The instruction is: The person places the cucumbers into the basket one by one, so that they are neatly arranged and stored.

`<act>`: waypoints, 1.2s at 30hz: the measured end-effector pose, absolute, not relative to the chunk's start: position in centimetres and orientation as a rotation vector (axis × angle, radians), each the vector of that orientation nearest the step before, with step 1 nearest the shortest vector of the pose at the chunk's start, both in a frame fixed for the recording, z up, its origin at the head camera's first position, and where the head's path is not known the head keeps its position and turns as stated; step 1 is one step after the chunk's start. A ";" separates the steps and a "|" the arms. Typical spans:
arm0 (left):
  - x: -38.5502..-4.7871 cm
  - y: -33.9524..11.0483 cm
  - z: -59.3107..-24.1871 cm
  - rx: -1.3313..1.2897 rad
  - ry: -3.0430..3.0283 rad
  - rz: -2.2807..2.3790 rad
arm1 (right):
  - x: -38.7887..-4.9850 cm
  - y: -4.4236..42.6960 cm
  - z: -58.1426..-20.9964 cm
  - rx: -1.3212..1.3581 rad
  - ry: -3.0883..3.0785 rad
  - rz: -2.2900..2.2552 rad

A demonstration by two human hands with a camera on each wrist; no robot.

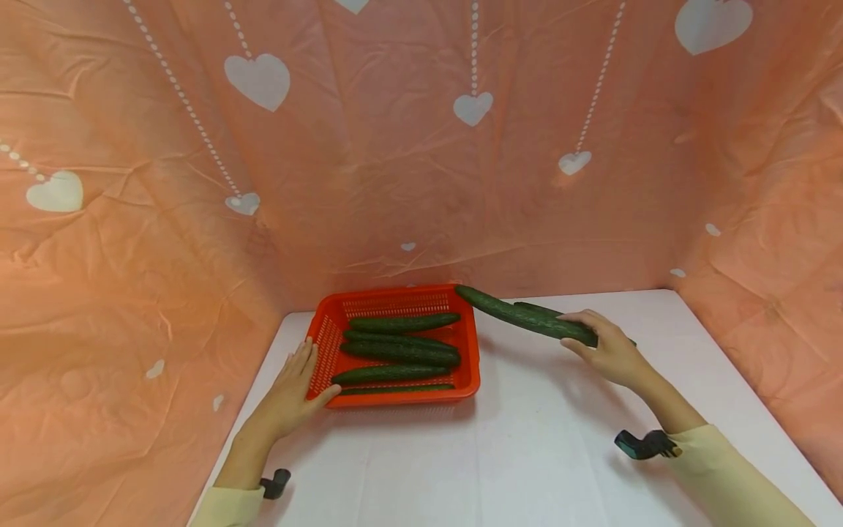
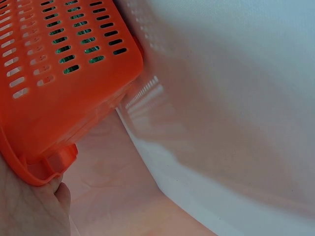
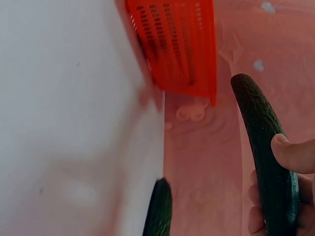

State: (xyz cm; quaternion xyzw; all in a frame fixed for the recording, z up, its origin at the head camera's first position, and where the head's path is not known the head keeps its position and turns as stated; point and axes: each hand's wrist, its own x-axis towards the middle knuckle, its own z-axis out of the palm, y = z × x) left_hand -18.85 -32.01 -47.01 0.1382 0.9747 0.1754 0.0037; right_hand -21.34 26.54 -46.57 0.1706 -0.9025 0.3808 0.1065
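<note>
My right hand (image 1: 609, 348) grips a long dark green cucumber (image 1: 503, 309) near its right end, thumb on one side and fingers on the other. In the right wrist view this cucumber (image 3: 261, 132) is raised off the table, its far tip pointing toward the basket. Head view shows that tip over the right rim of a red plastic basket (image 1: 476, 366). Several cucumbers (image 1: 402, 353) lie inside, roughly side by side. With fingers extended, my left hand (image 1: 286, 395) rests against the basket's left side, thumb at the front left corner. Left wrist view shows the hand (image 2: 34, 206) touching the rim.
Another cucumber (image 1: 536, 309) lies on the white table (image 1: 527, 454) behind the held one, partly hidden by it; its tip (image 3: 158, 209) shows in the right wrist view. Orange sheeting (image 1: 395, 183) with white hearts rises behind the table and at both sides.
</note>
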 end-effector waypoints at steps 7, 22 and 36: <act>-18.9 -31.9 -47.0 0.447 3.059 0.545 | -21.5 24.0 -45.8 0.581 -2.669 1.148; -18.8 -32.0 -47.1 0.481 3.079 0.553 | -22.3 16.6 -44.6 0.776 -2.601 1.324; -18.9 -32.0 -47.0 0.449 3.077 0.543 | -24.8 10.0 -44.4 0.842 -2.643 1.326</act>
